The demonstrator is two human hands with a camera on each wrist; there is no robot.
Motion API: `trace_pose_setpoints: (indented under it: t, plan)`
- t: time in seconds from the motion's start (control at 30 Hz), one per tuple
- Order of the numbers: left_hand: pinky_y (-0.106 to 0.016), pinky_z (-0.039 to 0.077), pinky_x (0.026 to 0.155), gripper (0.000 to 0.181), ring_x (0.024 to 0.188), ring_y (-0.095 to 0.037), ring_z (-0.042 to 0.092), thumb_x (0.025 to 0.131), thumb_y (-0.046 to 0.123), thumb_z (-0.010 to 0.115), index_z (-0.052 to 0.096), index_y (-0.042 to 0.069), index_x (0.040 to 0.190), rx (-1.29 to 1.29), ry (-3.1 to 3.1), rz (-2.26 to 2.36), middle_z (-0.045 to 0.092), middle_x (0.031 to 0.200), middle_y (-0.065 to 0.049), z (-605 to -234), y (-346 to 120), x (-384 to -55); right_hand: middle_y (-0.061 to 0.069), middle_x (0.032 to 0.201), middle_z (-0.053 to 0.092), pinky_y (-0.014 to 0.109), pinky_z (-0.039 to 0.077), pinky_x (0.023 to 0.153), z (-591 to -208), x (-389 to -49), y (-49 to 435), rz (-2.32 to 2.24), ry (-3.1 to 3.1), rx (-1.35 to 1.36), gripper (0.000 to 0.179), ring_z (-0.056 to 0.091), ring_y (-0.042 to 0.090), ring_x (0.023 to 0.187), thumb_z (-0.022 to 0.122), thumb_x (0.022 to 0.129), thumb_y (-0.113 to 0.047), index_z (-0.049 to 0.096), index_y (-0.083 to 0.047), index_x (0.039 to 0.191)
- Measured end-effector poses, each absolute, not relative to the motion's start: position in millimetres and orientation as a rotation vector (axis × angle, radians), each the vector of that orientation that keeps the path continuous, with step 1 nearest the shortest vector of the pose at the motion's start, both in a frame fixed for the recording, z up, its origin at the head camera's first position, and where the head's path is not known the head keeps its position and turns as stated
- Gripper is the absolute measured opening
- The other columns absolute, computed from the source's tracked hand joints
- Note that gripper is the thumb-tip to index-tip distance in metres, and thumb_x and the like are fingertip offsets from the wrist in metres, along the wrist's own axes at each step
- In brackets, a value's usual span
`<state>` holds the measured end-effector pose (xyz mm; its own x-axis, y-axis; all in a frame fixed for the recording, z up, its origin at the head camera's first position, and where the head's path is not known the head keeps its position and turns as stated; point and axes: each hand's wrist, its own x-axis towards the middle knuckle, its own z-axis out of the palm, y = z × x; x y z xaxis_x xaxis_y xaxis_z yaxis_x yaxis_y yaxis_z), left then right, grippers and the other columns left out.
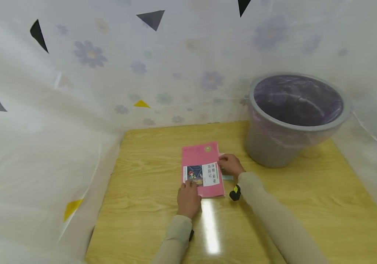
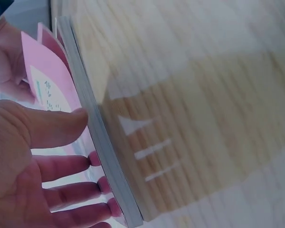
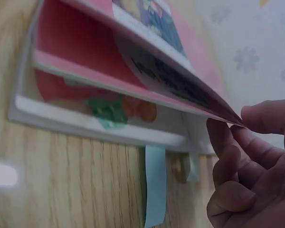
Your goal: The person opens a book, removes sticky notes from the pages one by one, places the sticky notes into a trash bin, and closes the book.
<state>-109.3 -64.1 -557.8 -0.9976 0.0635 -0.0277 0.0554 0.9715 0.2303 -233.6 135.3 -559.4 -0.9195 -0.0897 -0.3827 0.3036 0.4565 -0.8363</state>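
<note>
A pink book (image 1: pixel 196 154) with a picture and Chinese characters on its cover lies on the wooden table. My right hand (image 1: pixel 231 164) pinches the free edge of the cover between thumb and fingers. In the right wrist view the lifted cover (image 3: pixel 147 61) stands apart from the pages below, where a colourful printed page (image 3: pixel 109 111) shows. A light blue strip (image 3: pixel 155 185) sticks out from the book's side. My left hand (image 1: pixel 189 201) rests its fingertips on the near left part of the book, thumb (image 2: pixel 61 127) by the page block's edge.
A grey bin (image 1: pixel 271 146) lined with a purple plastic bag stands at the back right of the table (image 1: pixel 148 161). Translucent sheeting with flowers (image 1: pixel 90 54) and dark and yellow triangles hangs behind and at the sides.
</note>
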Motion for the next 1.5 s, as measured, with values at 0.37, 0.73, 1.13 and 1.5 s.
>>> trace_pose_setpoints:
  t: [0.37,0.73,1.13,1.5]
  plan:
    - [-0.047,0.054,0.094,0.063,0.125,-0.035,0.049,0.076,0.025,0.079,0.058,0.003,0.131,0.051,2.988,0.499,0.05,0.138,-0.019,-563,-76,-107,0.018,0.114,0.07,0.044,0.054,0.089,-537,-190,107,-1.424,2.555,-0.086,0.034,0.065,0.031,0.106,0.059,0.097,-0.023,0.064,-0.003,0.124]
    - [-0.053,0.051,0.096,0.03,0.118,-0.039,0.057,0.097,0.019,0.054,0.065,-0.003,0.113,-0.033,3.081,1.107,0.059,0.128,-0.023,-541,-80,-116,0.017,0.131,0.061,0.038,0.058,0.083,-540,-161,84,-1.539,2.513,-0.07,0.045,0.066,0.028,0.103,0.061,0.096,-0.019,0.054,-0.005,0.138]
    - [-0.046,0.055,0.088,0.043,0.104,-0.03,0.068,0.1,0.034,0.052,0.061,0.003,0.128,-0.096,3.031,1.082,0.072,0.113,-0.012,-520,-59,-135,0.023,0.138,0.054,0.049,0.05,0.101,-546,-142,71,-1.388,2.769,-0.376,0.053,0.06,0.036,0.117,0.066,0.089,-0.011,0.051,0.002,0.138]
    - [-0.04,0.056,0.078,0.056,0.09,-0.023,0.069,0.1,0.036,0.05,0.046,0.001,0.145,-0.119,2.894,1.275,0.073,0.101,-0.01,-517,-55,-125,0.021,0.145,0.052,0.059,0.038,0.111,-548,-136,75,-1.328,2.739,-0.765,0.074,0.049,0.041,0.133,0.07,0.077,-0.02,0.045,0.002,0.144]
